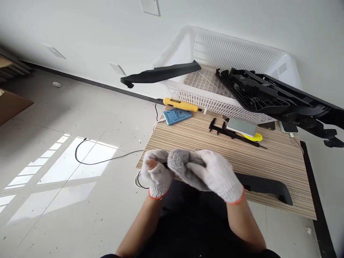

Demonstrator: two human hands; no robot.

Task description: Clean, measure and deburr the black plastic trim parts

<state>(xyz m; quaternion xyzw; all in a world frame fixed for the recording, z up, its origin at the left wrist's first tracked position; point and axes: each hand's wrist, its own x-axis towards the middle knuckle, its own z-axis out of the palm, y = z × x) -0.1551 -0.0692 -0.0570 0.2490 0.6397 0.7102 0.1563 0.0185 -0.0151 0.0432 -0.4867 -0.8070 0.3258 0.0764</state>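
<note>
Your right hand (219, 175) is clamped on a fluffy grey cloth (182, 166), over the near edge of the striped table (174, 138). Your left hand (156, 173) (one bare tip pokes out of its glove (161, 181)) curls just beside the cloth; I cannot tell whether it grips anything. A dark trim piece (268, 188) lies right of your right hand, along the near edge.

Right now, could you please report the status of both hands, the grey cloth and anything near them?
Right hand: gripping grey cloth. Left hand: curled beside cloth, grip unclear. Black part: showing beyond right hand.
</note>
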